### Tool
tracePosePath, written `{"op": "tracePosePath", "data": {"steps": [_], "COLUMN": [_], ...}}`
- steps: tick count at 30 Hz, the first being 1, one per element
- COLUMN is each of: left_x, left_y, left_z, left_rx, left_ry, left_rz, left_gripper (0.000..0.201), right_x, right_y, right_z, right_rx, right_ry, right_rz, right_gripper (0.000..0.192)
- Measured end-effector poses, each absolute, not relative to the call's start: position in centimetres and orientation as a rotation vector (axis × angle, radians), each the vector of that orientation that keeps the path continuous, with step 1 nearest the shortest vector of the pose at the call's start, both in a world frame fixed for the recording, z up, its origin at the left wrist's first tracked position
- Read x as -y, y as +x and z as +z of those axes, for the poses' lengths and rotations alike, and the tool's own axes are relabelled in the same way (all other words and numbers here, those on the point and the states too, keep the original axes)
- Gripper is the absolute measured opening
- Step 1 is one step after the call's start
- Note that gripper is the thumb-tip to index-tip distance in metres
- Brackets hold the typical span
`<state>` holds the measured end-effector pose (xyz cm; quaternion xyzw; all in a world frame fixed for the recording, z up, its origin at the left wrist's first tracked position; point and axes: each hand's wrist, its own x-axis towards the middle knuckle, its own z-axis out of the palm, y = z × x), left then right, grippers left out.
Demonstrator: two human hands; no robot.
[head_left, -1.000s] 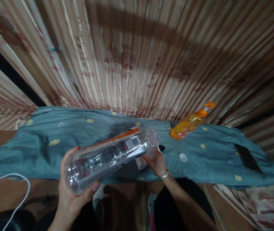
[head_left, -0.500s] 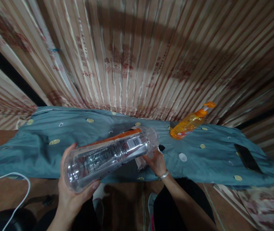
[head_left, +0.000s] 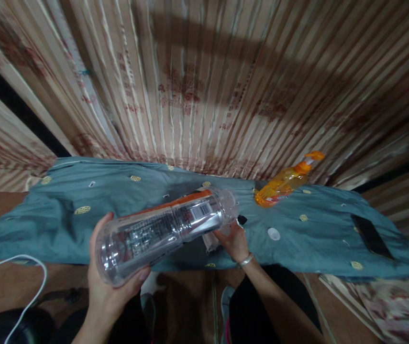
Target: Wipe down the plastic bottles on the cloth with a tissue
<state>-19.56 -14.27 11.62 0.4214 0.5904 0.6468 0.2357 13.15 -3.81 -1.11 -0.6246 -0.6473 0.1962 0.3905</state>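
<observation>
A large clear plastic bottle (head_left: 164,227) with an orange-and-white label and barcode is held tilted, its neck toward the right and slightly higher in view. My left hand (head_left: 105,286) wraps round its base, thumb along the near side. At the neck end, my right hand (head_left: 235,241) grips the bottle from below, its fingertips partly hidden behind the plastic. Next to that hand, below the bottle, shows a pale crumpled-looking item (head_left: 211,242), mostly covered. A small white round cap (head_left: 273,233) lies right of my right hand, and a small black object (head_left: 241,220) is close behind it.
An orange pump bottle (head_left: 283,186) stands on the teal patterned cloth (head_left: 93,229). A dark phone (head_left: 371,236) lies at the right. Pleated curtains (head_left: 197,95) rise behind. A white cable (head_left: 28,258) loops at lower left; my legs are below the cloth's front edge.
The view has shifted very slightly. Both hands keep the same hold, and the clear bottle stays in nearly the same pose.
</observation>
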Motion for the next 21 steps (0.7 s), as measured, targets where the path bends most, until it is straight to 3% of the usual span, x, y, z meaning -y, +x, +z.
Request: {"op": "tracePosePath", "data": {"steps": [21], "left_x": [14.4], "left_y": [-18.6], "left_z": [12.6], "left_rx": [-1.686], "left_ry": [1.037], "left_rz": [1.800], "left_gripper": [0.134], "right_x": [3.9], "right_y": [12.8], "right_z": [-0.5], "right_rx": [1.633], "right_ry": [-1.578], "right_rz": [0.539], "right_gripper": [0.048]}}
